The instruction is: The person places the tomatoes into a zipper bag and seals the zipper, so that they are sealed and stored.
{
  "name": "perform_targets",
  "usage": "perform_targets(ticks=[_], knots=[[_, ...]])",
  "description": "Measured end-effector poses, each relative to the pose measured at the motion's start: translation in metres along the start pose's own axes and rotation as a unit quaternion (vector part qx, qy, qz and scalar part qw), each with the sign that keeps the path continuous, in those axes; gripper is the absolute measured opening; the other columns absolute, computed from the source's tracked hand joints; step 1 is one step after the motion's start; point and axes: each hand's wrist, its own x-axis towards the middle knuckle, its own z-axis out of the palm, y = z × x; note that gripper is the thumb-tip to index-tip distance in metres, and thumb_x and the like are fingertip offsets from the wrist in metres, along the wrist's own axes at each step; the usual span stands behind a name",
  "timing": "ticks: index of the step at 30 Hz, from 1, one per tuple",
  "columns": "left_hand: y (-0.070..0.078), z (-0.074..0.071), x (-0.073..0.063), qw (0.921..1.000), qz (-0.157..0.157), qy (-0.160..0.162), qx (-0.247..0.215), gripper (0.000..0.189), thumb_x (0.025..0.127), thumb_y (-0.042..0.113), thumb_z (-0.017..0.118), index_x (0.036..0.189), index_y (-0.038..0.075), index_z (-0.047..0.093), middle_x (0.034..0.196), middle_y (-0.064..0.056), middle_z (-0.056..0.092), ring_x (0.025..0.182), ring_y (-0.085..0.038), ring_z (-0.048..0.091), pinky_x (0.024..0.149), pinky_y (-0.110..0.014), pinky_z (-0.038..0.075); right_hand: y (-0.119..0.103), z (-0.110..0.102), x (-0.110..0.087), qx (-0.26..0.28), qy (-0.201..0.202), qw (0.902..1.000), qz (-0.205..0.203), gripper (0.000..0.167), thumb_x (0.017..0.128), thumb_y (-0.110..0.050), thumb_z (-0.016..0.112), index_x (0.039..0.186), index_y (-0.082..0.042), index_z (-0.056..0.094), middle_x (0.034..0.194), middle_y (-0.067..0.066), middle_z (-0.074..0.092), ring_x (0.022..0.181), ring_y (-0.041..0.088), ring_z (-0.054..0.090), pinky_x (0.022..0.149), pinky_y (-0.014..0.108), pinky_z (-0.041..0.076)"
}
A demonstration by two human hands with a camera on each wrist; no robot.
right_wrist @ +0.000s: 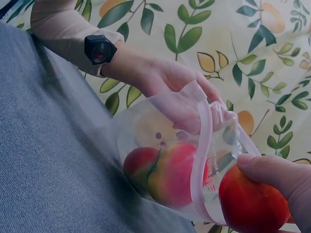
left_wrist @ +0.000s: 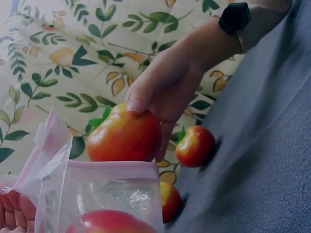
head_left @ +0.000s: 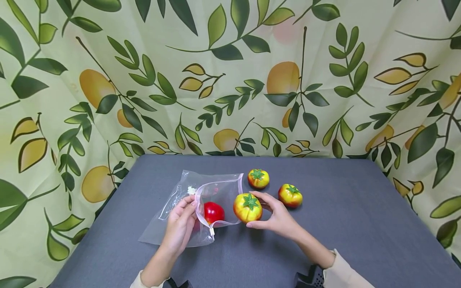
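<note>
My left hand (head_left: pixel 181 221) pinches the rim of a clear zip bag (head_left: pixel 158 228), holding its pink-edged mouth open toward the right. Inside the bag lies a red tomato (head_left: pixel 214 212); the right wrist view shows a second, smaller fruit (right_wrist: pixel 139 165) beside it. Between thumb and fingers, my right hand (head_left: pixel 277 214) grips a yellow-red tomato (head_left: pixel 247 208) with a green star-shaped top. This tomato is right at the bag's mouth, outside the bag. Two similar tomatoes rest on the table behind, one at the back (head_left: pixel 258 178), the other farther right (head_left: pixel 290 196).
A dark grey cloth covers the table (head_left: pixel 353 224). Behind it and at both sides hangs a leaf-and-fruit patterned curtain (head_left: pixel 245 100). A white slider (head_left: pixel 211 231) sits at the near corner of the bag's mouth.
</note>
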Motion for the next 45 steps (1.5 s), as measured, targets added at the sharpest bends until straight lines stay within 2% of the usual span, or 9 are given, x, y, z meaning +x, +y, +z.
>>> perform_targets(ticks=[8, 23, 34, 40, 45], knots=[[-0.001, 0.001, 0.000, 1.0000, -0.002, 0.003, -0.001, 0.017, 0.100, 0.004, 0.041, 0.106, 0.010, 0.055, 0.085, 0.009, 0.058, 0.077, -0.003, 0.055, 0.076, -0.012, 0.050, -0.002, 0.005, 0.003, 0.003, 0.001, 0.9999, 0.015, 0.074, 0.071, -0.022, 0.085, 0.134, -0.005, 0.052, 0.129, 0.014, 0.059, 0.109, 0.006, 0.055, 0.092, 0.029, 0.055], [0.001, 0.003, -0.002, 0.9999, -0.010, -0.011, -0.001, 0.022, 0.100, 0.003, 0.041, 0.105, 0.016, 0.058, 0.088, 0.010, 0.058, 0.079, -0.002, 0.056, 0.078, -0.012, 0.050, -0.007, 0.015, 0.007, -0.032, 0.025, 0.9991, 0.012, 0.075, 0.070, -0.025, 0.085, 0.136, -0.011, 0.052, 0.119, 0.009, 0.059, 0.105, 0.016, 0.055, 0.085, 0.026, 0.056], [0.001, 0.005, -0.003, 0.9994, -0.016, -0.028, -0.008, 0.022, 0.100, 0.004, 0.042, 0.105, 0.016, 0.059, 0.094, 0.010, 0.061, 0.084, -0.002, 0.058, 0.082, -0.013, 0.051, -0.011, 0.027, 0.010, -0.058, 0.078, 0.9952, -0.009, 0.076, 0.064, -0.018, 0.088, 0.131, -0.008, 0.054, 0.115, 0.008, 0.058, 0.094, 0.009, 0.052, 0.070, 0.022, 0.053], [0.000, 0.005, -0.004, 0.9985, -0.021, -0.048, -0.015, 0.022, 0.100, 0.004, 0.041, 0.104, 0.016, 0.059, 0.092, 0.011, 0.061, 0.085, -0.002, 0.058, 0.082, -0.012, 0.050, -0.009, 0.033, 0.011, -0.069, 0.111, 0.9910, -0.030, 0.065, 0.064, -0.015, 0.089, 0.122, -0.007, 0.060, 0.110, 0.008, 0.060, 0.088, 0.015, 0.057, 0.069, 0.021, 0.054], [0.001, 0.006, -0.005, 0.9982, -0.025, -0.052, -0.016, 0.023, 0.099, 0.003, 0.041, 0.105, 0.017, 0.059, 0.096, 0.011, 0.060, 0.088, -0.001, 0.058, 0.085, -0.011, 0.050, -0.008, 0.038, 0.012, -0.063, 0.137, 0.9883, -0.022, 0.058, 0.064, -0.014, 0.089, 0.116, -0.007, 0.063, 0.102, 0.008, 0.060, 0.085, 0.018, 0.059, 0.067, 0.020, 0.054]])
